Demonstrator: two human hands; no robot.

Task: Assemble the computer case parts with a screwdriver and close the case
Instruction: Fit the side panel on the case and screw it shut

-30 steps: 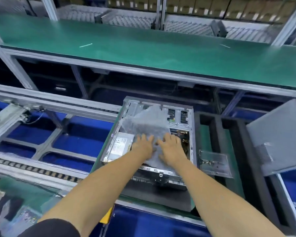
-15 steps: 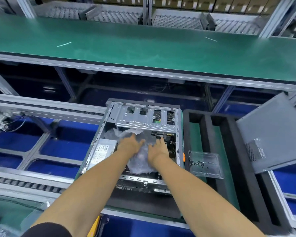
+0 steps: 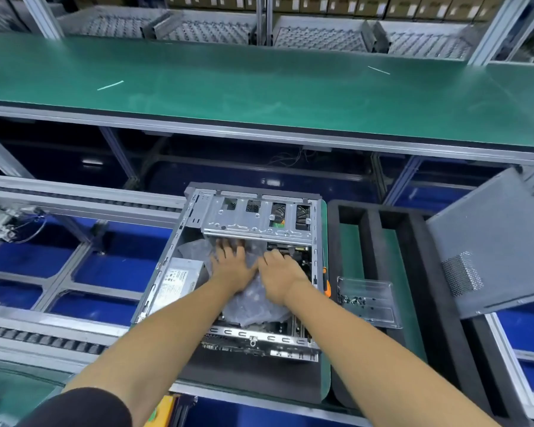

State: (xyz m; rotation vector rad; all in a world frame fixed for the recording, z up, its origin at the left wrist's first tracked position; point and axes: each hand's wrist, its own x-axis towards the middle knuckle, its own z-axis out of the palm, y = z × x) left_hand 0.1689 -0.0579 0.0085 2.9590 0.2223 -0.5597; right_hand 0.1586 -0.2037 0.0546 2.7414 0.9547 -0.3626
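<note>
Legible text: none. The white label (image 3: 175, 280) on the power supply (image 3: 179, 283) inside the computer case (image 3: 253, 223) carries printed lines and small marks, all too blurred to read. Cardboard boxes (image 3: 336, 3) along the top shelf show pale stickers, also unreadable. No brand, number or sign can be made out elsewhere.

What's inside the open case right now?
Inside the case: a labelled power supply, a metal drive cage, and a plastic bag under both hands. Whatever lies beneath the bag is covered.
</note>
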